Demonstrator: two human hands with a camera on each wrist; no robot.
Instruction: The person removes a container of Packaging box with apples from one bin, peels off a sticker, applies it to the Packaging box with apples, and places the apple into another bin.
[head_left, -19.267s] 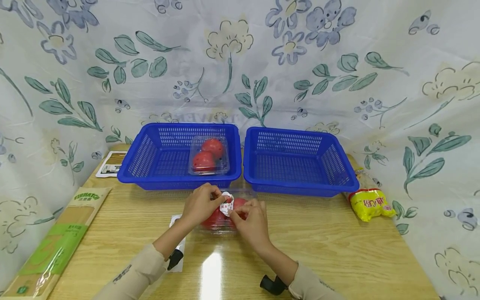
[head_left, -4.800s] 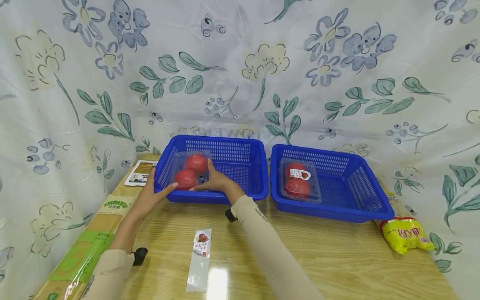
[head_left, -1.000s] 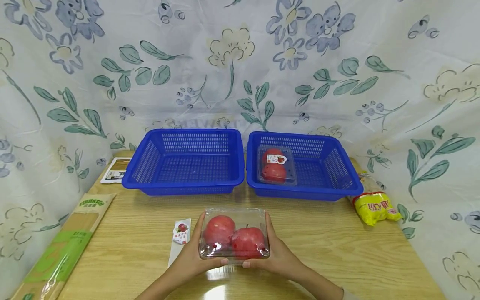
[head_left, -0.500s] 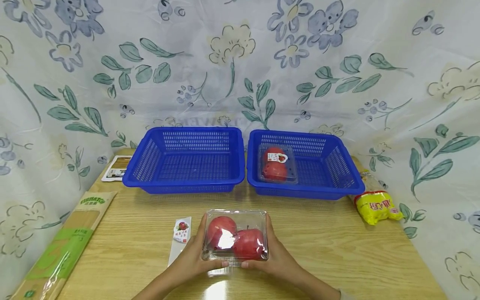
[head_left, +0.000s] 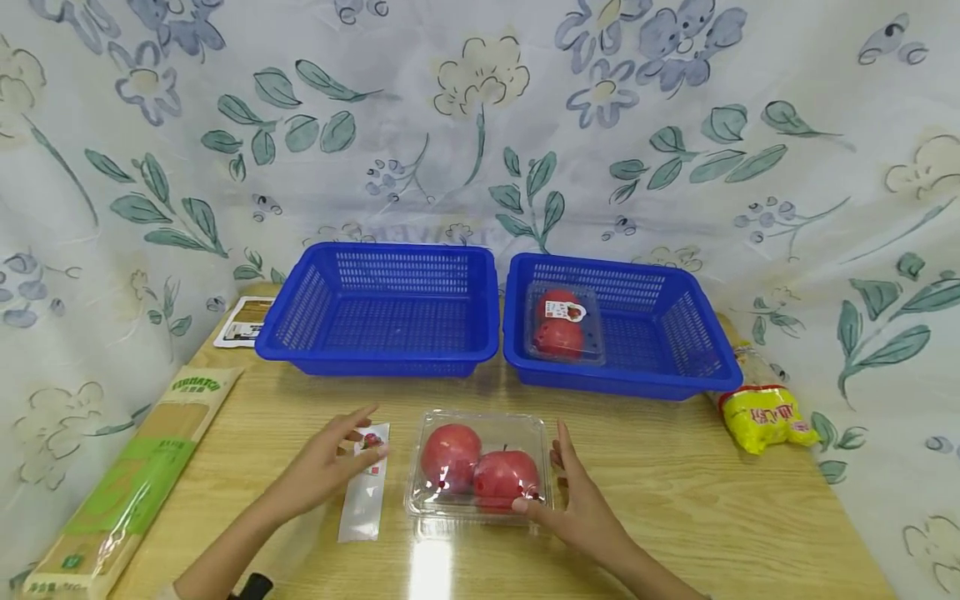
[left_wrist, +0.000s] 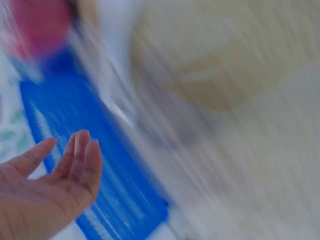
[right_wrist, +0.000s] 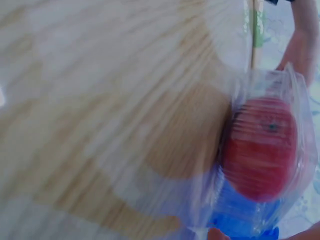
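A clear plastic clamshell box (head_left: 498, 428) with two red apples (head_left: 450, 457) sits on the table in front of me, its lid bare. My right hand (head_left: 581, 508) is at its right side, thumb over the front right corner, fingers loosely extended. In the right wrist view the box (right_wrist: 300, 95) shows an apple (right_wrist: 262, 150) inside. Away from the box, my left hand (head_left: 318, 467) hovers by a backing strip (head_left: 362, 510), fingers relaxed and holding nothing; they partly cover the apple-print label (head_left: 371, 442) on it. The left wrist view is blurred, with the hand (left_wrist: 60, 185) spread.
Behind stand two blue baskets: the left one (head_left: 375, 357) is bare inside, the right one (head_left: 630, 382) holds a labelled box of apples (head_left: 558, 337). Noodle packet (head_left: 135, 475) lies at left, a white-edged packet (head_left: 243, 323) behind it, a yellow bag (head_left: 765, 417) at right.
The apple box came out of the left basket to the table between both hands. In the last half second, my left hand let go and moved left to the strip; the right hand loosened.
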